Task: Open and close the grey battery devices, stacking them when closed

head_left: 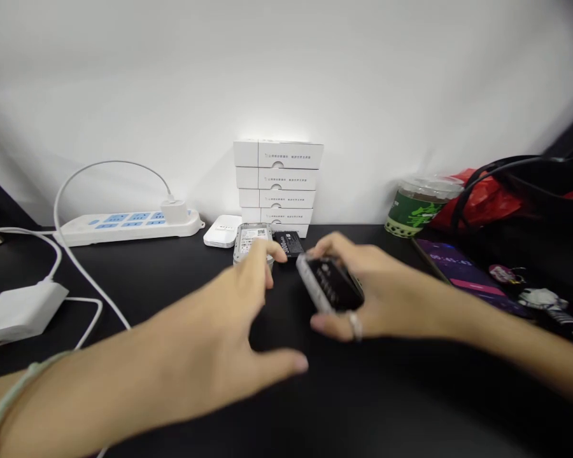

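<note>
Black device being gripped by the right hand over the tabletop

The black device is being clasped at centre right, its grey edge facing left, with the right fingers curled around it. The left hand is being held open at lower left, its fingers spread, with the index fingertip being kept over a grey device; contact cannot be told. A black battery is being shown just beside that device, below a stack of white boxes. A power strip is being seen at upper left, and a plastic cup and a phone at right.
</note>
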`<state>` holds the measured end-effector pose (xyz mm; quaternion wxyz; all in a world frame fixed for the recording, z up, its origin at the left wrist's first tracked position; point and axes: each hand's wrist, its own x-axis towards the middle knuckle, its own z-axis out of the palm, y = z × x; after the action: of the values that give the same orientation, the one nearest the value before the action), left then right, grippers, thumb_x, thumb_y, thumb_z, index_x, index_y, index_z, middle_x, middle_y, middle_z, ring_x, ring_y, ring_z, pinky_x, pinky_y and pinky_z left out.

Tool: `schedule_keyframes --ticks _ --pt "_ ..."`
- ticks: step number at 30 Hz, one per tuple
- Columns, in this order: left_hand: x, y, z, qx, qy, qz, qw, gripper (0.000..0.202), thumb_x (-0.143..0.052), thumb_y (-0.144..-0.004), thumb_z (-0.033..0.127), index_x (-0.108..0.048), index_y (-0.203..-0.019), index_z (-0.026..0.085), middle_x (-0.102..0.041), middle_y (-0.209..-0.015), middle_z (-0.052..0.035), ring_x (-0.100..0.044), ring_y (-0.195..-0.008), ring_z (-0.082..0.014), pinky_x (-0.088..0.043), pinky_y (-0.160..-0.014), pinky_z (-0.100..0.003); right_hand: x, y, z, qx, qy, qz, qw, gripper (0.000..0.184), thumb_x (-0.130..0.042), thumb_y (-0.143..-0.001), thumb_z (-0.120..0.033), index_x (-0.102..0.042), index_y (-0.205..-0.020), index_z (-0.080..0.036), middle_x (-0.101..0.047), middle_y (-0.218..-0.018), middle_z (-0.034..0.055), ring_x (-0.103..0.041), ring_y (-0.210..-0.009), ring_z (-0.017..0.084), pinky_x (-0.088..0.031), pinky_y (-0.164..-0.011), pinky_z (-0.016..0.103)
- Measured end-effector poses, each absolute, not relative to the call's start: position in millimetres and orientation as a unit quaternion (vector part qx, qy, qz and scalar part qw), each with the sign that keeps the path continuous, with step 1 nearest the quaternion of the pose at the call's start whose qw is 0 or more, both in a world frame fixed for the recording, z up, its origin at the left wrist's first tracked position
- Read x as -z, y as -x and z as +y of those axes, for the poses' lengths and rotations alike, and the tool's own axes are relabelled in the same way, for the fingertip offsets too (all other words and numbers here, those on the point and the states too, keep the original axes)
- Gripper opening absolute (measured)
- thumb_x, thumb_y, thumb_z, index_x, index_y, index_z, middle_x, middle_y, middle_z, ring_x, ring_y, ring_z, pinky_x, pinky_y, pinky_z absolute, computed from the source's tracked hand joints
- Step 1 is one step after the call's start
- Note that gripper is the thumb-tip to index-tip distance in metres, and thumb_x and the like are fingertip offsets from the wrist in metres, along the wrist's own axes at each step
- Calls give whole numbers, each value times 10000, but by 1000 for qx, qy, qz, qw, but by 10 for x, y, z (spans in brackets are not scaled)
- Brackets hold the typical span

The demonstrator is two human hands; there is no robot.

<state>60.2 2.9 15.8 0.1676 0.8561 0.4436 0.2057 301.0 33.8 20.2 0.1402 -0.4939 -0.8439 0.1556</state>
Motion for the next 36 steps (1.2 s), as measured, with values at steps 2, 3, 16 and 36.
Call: schedule_keyframes --ticks 2,3,16,36 --pt "-68 -654 -82 -176 -857 425 233 907 -814 -711 501 -250 -1405 352 -511 -1329 -54 -575 -1182 -282 -549 -976 -428 -74 -2847 108 -176 477 -851 129 630 -782 -642 -556 -520 -1108 -223 -628 -1042 89 -629 -915 288 -554 -744 401" --pt "-23 -671 -113 -167 -858 415 252 968 -823 -709 491 -203 -1444 375 -456 -1416 -51 -512 -1278 -290 -509 -1052 -436 -5 -2783 30 -176 465 -857 138 641 -777 -657 -538 -517 -1142 -209 -617 -1074 102 -615 -973 300 -550 -802 418" --pt "90 -741 -151 -183 -898 373 147 991 -791 -653 386 -169 -1418 282 -504 -1369 -118 -546 -1218 -367 -519 -996 -544 81 -2632 25 -257 487 -812 193 327 -694 -822 -436 -510 -966 -206 -545 -1046 78 -535 -1013 260 -481 -906 472" --pt "-176 -241 883 -265 -865 408 121 845 -747 -690 590 -197 -1248 272 -548 -1290 -141 -620 -1057 -300 -513 -917 -496 -380 -2966 960 -487 494 -631 347 272 -755 -777 -103 -557 -954 -164 -520 -495 -80 -451 -443 69 -353 -443 199"
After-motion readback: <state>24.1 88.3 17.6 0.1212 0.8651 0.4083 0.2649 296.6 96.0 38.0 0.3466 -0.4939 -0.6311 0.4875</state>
